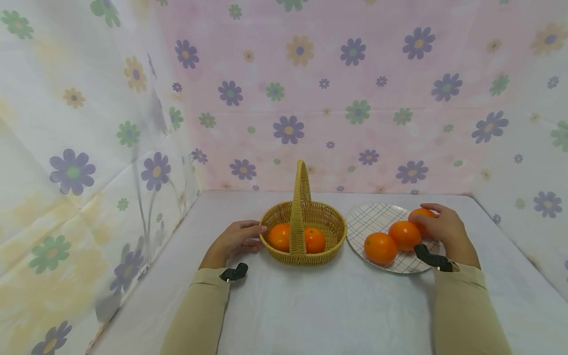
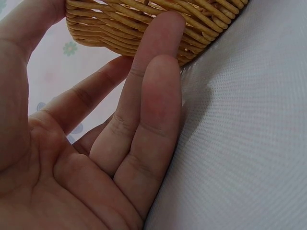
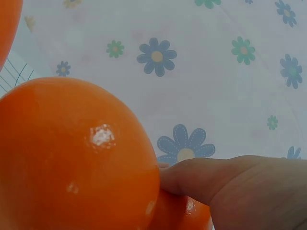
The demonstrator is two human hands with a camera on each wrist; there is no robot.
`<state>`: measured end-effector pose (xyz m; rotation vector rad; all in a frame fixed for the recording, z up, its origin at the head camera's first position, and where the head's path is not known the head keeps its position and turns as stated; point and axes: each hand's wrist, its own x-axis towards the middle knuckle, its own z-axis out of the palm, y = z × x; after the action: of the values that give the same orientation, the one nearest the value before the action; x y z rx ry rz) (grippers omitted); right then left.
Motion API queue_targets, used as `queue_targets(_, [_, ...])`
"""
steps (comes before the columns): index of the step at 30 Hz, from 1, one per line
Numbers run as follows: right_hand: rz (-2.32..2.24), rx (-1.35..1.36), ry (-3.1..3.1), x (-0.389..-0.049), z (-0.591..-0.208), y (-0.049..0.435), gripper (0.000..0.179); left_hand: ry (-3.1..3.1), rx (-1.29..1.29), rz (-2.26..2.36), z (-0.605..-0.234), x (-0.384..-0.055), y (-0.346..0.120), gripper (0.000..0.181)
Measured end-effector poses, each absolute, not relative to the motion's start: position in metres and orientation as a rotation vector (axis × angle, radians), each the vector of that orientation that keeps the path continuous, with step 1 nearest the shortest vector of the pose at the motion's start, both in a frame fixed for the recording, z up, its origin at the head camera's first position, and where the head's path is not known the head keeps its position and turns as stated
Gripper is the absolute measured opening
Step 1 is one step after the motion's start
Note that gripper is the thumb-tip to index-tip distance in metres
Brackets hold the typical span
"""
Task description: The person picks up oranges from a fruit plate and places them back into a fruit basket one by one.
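Note:
A yellow wicker basket point(image 1: 321, 259) with a tall arched handle stands in the middle of the table, two oranges point(image 1: 314, 240) inside it. My left hand point(image 1: 235, 240) rests against the basket's left side. In the left wrist view its fingers point(image 2: 158, 96) stretch loosely along the woven wall point(image 2: 206, 24). On a round white plate point(image 1: 370, 217) with a grid pattern, to the right, lie three glossy oranges in a slanting row. With thumb and fingers my right hand point(image 1: 445, 228) grips the farthest orange point(image 1: 423, 219). The other two, a middle orange point(image 1: 405, 235) and a near orange point(image 1: 380, 248), sit beside it.
A white cloth covers the table point(image 1: 328, 310). Flower-printed fabric hangs as a back wall point(image 1: 328, 143) and along both sides, the left side wall point(image 1: 102, 197) standing close to the left arm. A dark wrist mount point(image 1: 432, 259) juts over the plate's near right part.

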<state>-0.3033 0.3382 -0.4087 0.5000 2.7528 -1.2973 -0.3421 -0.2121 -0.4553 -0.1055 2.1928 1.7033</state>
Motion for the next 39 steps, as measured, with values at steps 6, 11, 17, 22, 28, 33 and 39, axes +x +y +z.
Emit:
queue_targets(6, [-1.287,0.485,2.764,-0.303,-0.409,0.341,0.075,2.185,-0.086,1.711,-0.456,-0.344,-0.210,0.071])
queue_targets(11, [-1.330,0.553,2.711,-0.302,-0.410,0.343,0.093,2.184,-0.071,1.710,-0.455,-0.344,-0.208,0.071])
queue_targets(17, [-1.337,0.620,2.692,-0.301,-0.406,0.342,0.117,2.188,-0.063,1.711,-0.457,-0.345,-0.209,0.073])
queue_targets(22, [-1.396,0.606,2.725,-0.298,-0.398,0.336,0.114,2.185,-0.065,1.715,-0.459,-0.345,-0.210,0.072])
queue_targets(28, [-1.482,0.579,2.768,-0.296,-0.387,0.329,0.106,2.188,-0.068,1.718,-0.459,-0.344,-0.211,0.070])
queue_targets(33, [-1.516,0.534,2.821,-0.296,-0.380,0.323,0.102,2.194,-0.074,1.719,-0.459,-0.343,-0.211,0.070])
queue_targets(39, [-1.539,0.480,2.856,-0.295,-0.369,0.314,0.100,2.195,-0.085,1.718,-0.459,-0.344,-0.213,0.072])
